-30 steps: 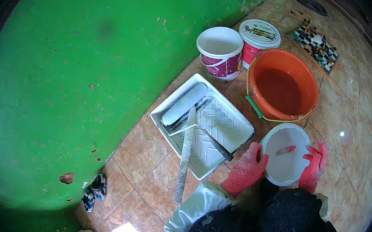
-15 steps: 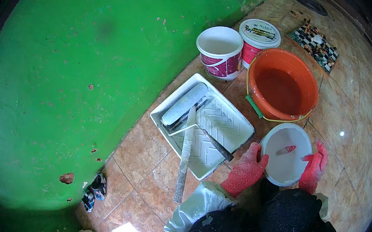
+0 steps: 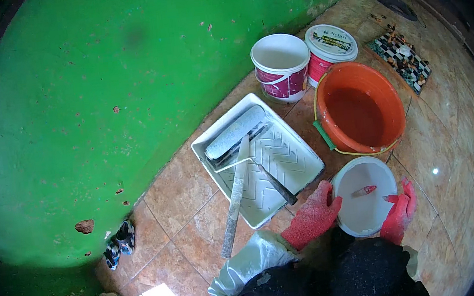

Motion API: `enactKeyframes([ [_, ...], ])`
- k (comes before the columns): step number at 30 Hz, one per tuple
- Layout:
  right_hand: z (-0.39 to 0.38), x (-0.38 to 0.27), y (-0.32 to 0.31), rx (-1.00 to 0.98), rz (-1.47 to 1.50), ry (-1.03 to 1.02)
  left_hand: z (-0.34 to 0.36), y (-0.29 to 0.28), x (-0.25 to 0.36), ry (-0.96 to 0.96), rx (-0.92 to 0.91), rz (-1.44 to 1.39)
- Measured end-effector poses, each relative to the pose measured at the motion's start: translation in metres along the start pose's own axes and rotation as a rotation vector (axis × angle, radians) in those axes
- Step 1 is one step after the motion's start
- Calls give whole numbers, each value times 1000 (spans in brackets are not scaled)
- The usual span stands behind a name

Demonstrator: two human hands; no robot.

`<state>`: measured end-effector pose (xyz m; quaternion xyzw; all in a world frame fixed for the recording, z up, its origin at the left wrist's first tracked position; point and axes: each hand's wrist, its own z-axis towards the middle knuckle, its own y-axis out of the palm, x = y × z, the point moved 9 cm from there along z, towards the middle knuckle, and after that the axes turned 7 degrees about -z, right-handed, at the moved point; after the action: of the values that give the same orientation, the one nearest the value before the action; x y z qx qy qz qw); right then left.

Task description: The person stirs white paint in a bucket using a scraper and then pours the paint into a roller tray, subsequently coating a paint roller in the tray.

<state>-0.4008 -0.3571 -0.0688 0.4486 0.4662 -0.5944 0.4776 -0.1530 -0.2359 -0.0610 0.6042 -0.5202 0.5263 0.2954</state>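
Note:
A white bucket (image 3: 366, 221) stands on the floor close before my knees. In it lies a small red-and-white pointed piece (image 3: 364, 191) whose kind I cannot make out. My left hand (image 3: 312, 216), in a rough pink-red glove, grips the bucket's left side, thumb at the rim. On the opposite side my right hand (image 3: 399, 215), gloved alike, holds the rim with its thumb over the edge and its fingers outside. Left of the bucket is a white paint tray (image 3: 299, 164). A paint roller (image 3: 236, 132) lies in it, along with a long whitish stick (image 3: 236, 203).
An orange bucket (image 3: 330, 132) holding murky liquid stands just beyond. Behind it are an open white-and-purple pail (image 3: 282, 85) and a lidded pail (image 3: 331, 43). A chessboard (image 3: 401, 58) lies far right. The peeling green wall (image 3: 99, 104) borders the left; shoes (image 3: 121, 241) sit by it.

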Motion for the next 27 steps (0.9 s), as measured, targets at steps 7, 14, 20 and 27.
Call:
enactKeyframes([
  [7,-1,6,1,6,-41,63,0,0,-3,-27,-11,-22],
  [14,0,18,-3,22,35,105,3,5,-14,-10,-7,-74],
  [20,-6,-7,7,-48,-93,135,1,-3,-5,1,25,42],
  [27,-5,-18,10,-8,-33,107,5,0,-7,29,5,27],
])
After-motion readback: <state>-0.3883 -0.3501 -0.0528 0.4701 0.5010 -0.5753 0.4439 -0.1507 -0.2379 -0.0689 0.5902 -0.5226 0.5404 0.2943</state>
